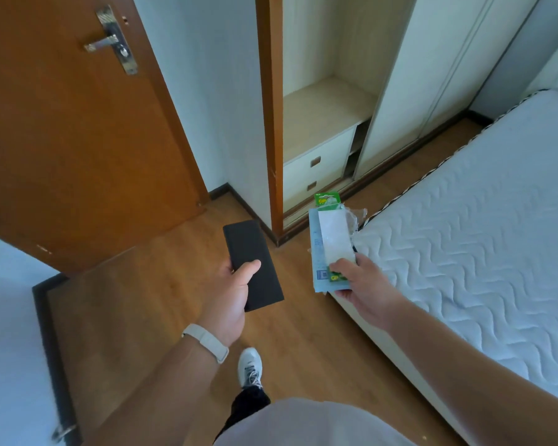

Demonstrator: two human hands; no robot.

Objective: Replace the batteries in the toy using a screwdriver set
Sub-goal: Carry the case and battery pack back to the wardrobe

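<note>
Holding black flat case (253, 262) clamped in left grip (231, 297), GP battery packs (327, 200) and pale-blue packet (316, 249) clamped in right grip (364, 284), above wood floor (174, 268).

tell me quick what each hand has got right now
Left hand: grips a black case, thumb on top.
Right hand: pinches a stack of packets, a green battery pack among them.
</note>
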